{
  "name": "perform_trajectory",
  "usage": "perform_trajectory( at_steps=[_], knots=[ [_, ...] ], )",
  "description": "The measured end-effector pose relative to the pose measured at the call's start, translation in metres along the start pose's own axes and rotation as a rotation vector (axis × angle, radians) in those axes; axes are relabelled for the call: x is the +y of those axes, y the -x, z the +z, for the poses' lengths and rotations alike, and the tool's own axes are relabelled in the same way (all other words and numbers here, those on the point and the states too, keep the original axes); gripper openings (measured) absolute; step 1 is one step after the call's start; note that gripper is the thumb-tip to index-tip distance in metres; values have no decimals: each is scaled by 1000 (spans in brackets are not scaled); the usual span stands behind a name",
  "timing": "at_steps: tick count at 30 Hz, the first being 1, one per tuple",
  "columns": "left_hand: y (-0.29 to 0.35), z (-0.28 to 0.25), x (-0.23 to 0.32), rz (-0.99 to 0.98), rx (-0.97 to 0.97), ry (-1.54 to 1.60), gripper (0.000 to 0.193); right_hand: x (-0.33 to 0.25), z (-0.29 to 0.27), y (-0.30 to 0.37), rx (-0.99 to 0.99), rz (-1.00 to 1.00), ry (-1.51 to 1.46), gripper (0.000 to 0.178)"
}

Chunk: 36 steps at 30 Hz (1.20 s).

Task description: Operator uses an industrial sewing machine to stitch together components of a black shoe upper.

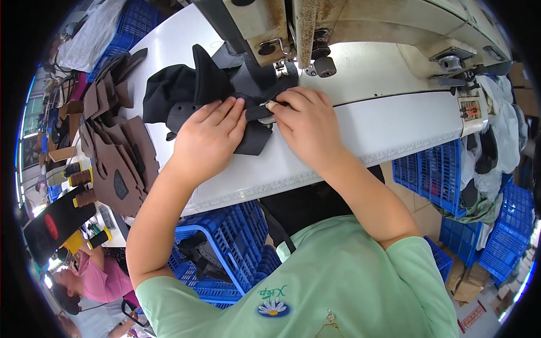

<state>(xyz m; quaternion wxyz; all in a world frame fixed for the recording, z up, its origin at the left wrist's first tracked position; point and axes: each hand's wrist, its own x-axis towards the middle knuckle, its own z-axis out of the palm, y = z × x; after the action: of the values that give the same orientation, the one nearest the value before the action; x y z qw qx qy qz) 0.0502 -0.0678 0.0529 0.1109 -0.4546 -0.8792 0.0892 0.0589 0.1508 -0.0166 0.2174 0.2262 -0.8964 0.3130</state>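
A black and dark grey shoe upper (183,93) with small eyelet holes lies on the white sewing machine table, its far edge close to the presser foot (280,69). My left hand (208,132) rests on it with fingers stretched out flat, pressing the material down. Just right of these fingertips, a short dark strip (258,113) runs across the upper. My right hand (304,115) pinches the strip's right end between thumb and index finger, beside a small light-coloured bit. The underside of the upper is hidden.
The sewing machine head (315,28) overhangs the far side. Brown cut pieces (115,152) are piled at the left, near thread spools (84,188). Blue crates (225,242) stand below the table edge and at the right (431,172). Another person (104,276) sits at lower left.
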Motion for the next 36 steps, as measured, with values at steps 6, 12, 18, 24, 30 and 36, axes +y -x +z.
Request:
perform_trajectory(
  at_steps=[6,12,18,24,30,36],
  knots=[
    [-1,-1,-4,32,8,-49,34,1,3,1,10,-4,-21,24],
    [0,3,-8,27,4,-20,45,2,2,0,-15,7,-2,27],
    [1,5,-3,3,22,-50,42,2,3,-1,-10,27,-18,28],
    [0,6,2,7,21,-97,41,4,4,0,-7,32,-25,27],
    [-1,10,12,-3,17,-134,41,7,6,-1,15,55,-55,25],
    [-7,9,23,2,46,-131,34,6,-3,-10,-11,71,-33,25]
  ],
)
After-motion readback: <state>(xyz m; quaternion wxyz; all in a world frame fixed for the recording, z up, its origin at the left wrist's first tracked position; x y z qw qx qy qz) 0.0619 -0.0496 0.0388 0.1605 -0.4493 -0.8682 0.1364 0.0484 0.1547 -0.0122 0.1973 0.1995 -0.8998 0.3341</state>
